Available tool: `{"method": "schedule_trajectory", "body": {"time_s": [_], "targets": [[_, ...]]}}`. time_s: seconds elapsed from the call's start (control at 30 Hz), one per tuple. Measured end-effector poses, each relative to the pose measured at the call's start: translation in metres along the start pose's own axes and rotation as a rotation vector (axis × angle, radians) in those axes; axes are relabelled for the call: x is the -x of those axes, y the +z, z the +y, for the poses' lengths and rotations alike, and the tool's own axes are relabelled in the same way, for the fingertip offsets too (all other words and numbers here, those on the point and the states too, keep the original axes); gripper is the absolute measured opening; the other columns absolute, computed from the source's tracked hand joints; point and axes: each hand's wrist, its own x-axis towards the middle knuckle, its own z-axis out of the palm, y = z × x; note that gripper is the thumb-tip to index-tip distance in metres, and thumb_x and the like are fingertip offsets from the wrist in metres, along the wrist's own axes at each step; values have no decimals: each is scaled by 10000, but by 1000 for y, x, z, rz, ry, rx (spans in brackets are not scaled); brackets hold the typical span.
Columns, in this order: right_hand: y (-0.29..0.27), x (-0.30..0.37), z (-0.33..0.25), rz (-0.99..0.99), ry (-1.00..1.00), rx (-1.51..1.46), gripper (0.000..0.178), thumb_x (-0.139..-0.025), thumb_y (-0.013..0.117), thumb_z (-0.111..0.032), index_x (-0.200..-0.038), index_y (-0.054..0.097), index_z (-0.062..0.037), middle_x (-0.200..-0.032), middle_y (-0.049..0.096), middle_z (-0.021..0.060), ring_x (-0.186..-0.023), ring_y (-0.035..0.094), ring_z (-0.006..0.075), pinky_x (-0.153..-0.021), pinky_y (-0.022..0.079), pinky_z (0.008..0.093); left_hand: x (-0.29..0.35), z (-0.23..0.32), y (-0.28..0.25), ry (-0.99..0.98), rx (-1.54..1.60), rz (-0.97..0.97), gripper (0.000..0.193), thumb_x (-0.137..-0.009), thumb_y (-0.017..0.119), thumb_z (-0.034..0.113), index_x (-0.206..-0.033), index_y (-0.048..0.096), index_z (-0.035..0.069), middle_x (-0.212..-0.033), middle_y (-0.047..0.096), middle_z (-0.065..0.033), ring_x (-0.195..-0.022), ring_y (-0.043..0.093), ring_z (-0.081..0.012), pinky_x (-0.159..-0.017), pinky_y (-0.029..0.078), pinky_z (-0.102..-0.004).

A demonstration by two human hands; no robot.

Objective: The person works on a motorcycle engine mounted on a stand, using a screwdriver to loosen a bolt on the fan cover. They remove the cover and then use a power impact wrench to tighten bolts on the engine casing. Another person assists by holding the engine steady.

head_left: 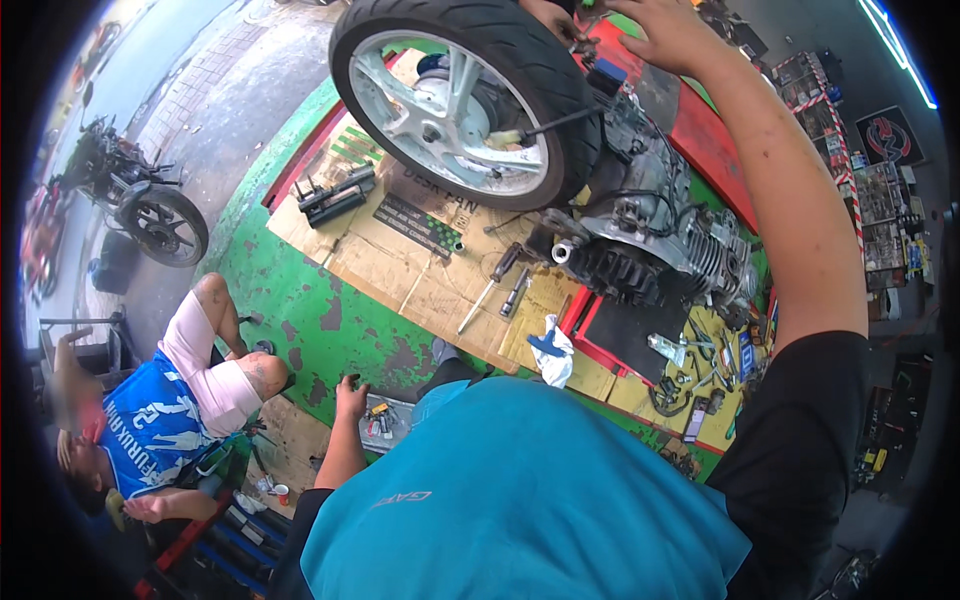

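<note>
My right hand (665,38) reaches to the top edge, fingers spread, above the engine (650,220) and beside its small blue part (606,75). Whether it touches anything there is hidden. My left hand (350,397) hangs low at my left, fingers loosely bent and apart, by a grey tray (388,425) of small parts. Nothing shows in it. A motorcycle wheel (463,105) with a white spoked rim and black tyre stands joined to the engine. Another person's hand (550,18), cut by the top edge, is behind the tyre with darkened fingers.
Flattened cardboard (420,285) on the green platform (300,320) carries a screwdriver (490,288), a socket tool (515,292) and black metal parts (335,195). A white rag (553,360) and several tools lie nearer. A seated person (170,420) and a parked motorcycle (135,195) are at left.
</note>
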Motion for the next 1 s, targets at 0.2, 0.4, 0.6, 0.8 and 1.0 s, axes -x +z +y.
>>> {"method": "schedule_trajectory", "body": {"time_s": [0.2, 0.4, 0.6, 0.8, 1.0], "targets": [[30, -15, 19, 92, -22, -54, 525, -832, 693, -316, -1329, 604, -170, -1323, 547, 56, -1298, 441, 263, -1082, 362, 474, -26, -33, 3, 8, 44, 2, 509, -817, 734, 272, -1269, 609, 74, -1282, 540, -249, -1167, 581, -382, -1016, 481, -439], [21, -9, 24, 43, 43, -83, 514, -822, 691, -297, -1323, 607, -213, -1306, 546, 51, -1280, 449, 271, -1057, 362, 486, -28, -19, 11, -54, 108, -37, 532, -807, 746, 256, -1289, 609, 77, -1289, 535, -245, -1162, 586, -374, -1007, 486, -440], [21, 4, 28, -6, 108, -144, 559, -816, 717, -286, -1356, 592, -212, -1319, 541, 68, -1288, 454, 286, -1063, 344, 490, -31, -5, 1, 0, 61, -31, 512, -800, 751, 226, -1261, 620, 47, -1262, 546, -244, -1120, 603, -375, -979, 501, -438], [23, -13, 5, 91, 121, -278, 407, -776, 673, -332, -1139, 698, -148, -1063, 640, 149, -1078, 574, 343, -909, 468, 465, -24, 9, -14, 243, 207, -90, 401, -802, 719, 152, -1139, 618, -41, -1030, 678, -180, -841, 654, -251, -723, 548, -384], [72, -8, -48, 389, 462, -450, 531, -732, 715, -344, -1259, 662, -305, -1224, 607, 133, -1189, 490, 353, -986, 382, 563, -42, 60, -17, 229, 60, -189, 317, -836, 690, 152, -1081, 629, -39, -940, 671, -148, -767, 636, -226, -665, 530, -363]]}}
